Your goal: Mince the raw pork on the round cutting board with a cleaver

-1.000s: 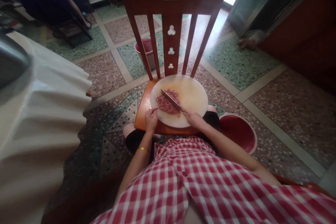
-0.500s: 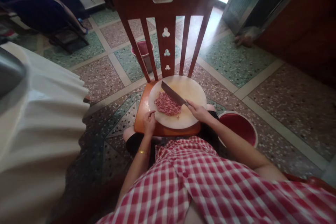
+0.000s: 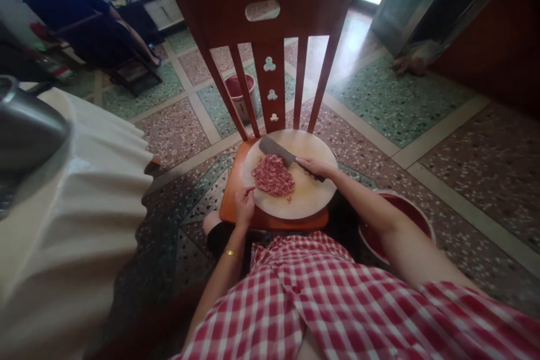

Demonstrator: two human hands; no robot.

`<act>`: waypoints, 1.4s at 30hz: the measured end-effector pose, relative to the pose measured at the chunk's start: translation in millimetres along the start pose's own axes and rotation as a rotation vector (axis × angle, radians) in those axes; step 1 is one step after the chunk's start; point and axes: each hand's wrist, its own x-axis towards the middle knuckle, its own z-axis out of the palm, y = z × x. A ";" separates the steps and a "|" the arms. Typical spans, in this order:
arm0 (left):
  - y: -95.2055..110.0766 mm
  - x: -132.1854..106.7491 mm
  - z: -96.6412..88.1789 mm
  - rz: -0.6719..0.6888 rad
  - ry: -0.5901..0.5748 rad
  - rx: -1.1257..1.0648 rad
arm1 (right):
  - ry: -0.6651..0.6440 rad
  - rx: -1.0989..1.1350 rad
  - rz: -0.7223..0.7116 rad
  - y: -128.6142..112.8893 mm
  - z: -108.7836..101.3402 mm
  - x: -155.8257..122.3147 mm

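Note:
A round pale cutting board (image 3: 312, 197) lies on the seat of a wooden chair (image 3: 270, 17). A heap of minced red meat (image 3: 273, 175) sits on the board's left half. My right hand (image 3: 314, 167) is closed round the handle of a cleaver (image 3: 276, 149), whose blade is lifted at the far edge of the meat. My left hand (image 3: 244, 205) rests with curled fingers on the board's near left rim, next to the meat.
A red basin (image 3: 396, 225) stands on the tiled floor to the right of the chair. A small pink bucket (image 3: 239, 90) is behind the chair. A white ribbed object (image 3: 71, 219) and a metal pot (image 3: 25, 129) fill the left side. Dark furniture stands at the back left.
The cleaver went from lying across the meat to lifted at its far side. The view shifted upward, showing more of the chair back.

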 end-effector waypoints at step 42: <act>-11.1 -15.8 0.4 0.082 0.067 -0.103 | 0.360 -0.510 -0.266 -35.3 89.3 -100.5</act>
